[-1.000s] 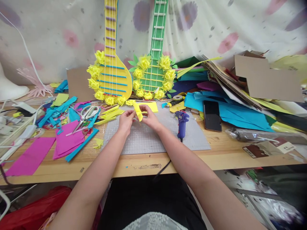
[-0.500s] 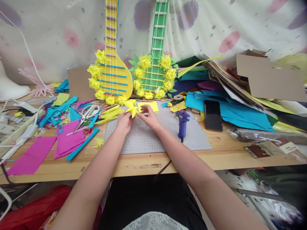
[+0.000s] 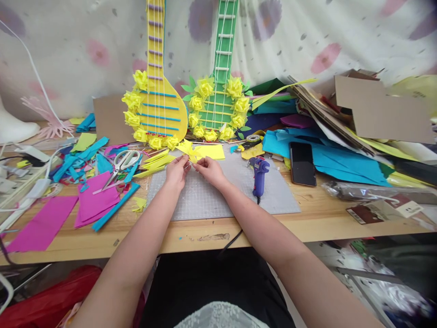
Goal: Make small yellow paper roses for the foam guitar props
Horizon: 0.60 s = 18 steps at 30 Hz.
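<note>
Between my two hands, above the grey cutting mat (image 3: 205,200), is a yellow paper flower (image 3: 191,152) with pointed petals. My left hand (image 3: 176,172) pinches it from the left, fingers curled. My right hand (image 3: 210,171) has thumb and fingertips closed on its right lower side. Behind the flower lies a flat yellow paper piece (image 3: 213,152). Folded yellow strips (image 3: 157,163) sit left of my left hand. To the right, a blue glue gun (image 3: 260,175) stands on the mat, its nozzle pointing left.
A yellow paper guitar (image 3: 160,111) and a green one (image 3: 220,107), both trimmed with yellow flowers, lean at the back. Scissors (image 3: 124,163) and magenta paper (image 3: 97,200) lie left. A phone (image 3: 302,164), blue sheets (image 3: 344,161) and cardboard (image 3: 378,109) crowd the right.
The flower has tilted and spread, its petals now facing more away and upward. My right hand's fingers have closed in beside it, and both hands sit slightly closer together.
</note>
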Motion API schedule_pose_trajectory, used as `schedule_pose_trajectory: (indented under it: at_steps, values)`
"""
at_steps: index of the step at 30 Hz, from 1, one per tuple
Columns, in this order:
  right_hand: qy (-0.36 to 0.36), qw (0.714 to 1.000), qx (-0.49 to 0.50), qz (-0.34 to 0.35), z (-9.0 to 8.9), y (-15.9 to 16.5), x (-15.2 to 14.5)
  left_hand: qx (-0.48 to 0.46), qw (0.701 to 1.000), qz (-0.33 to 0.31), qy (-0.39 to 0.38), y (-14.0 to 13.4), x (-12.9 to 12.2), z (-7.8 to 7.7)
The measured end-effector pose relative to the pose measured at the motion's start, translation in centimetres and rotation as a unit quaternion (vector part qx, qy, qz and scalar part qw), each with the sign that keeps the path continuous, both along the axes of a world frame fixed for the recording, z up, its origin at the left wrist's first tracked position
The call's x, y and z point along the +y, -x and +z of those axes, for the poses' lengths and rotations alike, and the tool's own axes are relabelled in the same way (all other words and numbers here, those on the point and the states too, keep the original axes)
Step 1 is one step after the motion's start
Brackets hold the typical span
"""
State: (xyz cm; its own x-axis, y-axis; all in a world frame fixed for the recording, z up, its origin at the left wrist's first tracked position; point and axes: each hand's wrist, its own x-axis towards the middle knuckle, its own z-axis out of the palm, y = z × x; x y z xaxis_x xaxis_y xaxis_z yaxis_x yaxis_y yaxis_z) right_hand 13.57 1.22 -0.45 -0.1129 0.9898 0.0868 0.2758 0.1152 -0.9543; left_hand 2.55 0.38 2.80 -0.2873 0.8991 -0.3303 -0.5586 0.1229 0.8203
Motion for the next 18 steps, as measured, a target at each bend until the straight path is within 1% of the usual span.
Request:
schedule_pose_trajectory:
  at_steps: [4, 8, 11, 15, 18]
  values:
    - [0.033, 0.999, 0.043, 0.005, 0.2, 0.1, 0.0, -0.003, 1.000, 0.006, -0.001, 0.0, 0.0, 0.0]
    - [0.050, 0.994, 0.093, 0.016, 0.5, 0.1, -0.1, -0.004, 1.000, -0.023, 0.003, 0.1, -0.1, 0.0]
    - [0.049, 0.993, 0.103, 0.019, 0.6, 0.1, 0.0, -0.006, 0.999, -0.049, 0.006, 0.3, -0.2, 0.0]
    - [0.052, 0.993, 0.109, 0.017, 0.7, 0.1, -0.1, -0.004, 0.998, -0.066, -0.007, 0.4, -0.2, 0.0]
    - [0.047, 0.992, 0.111, 0.039, 1.1, -0.2, -0.3, -0.002, 0.997, -0.075, -0.014, 0.6, -0.3, -0.1]
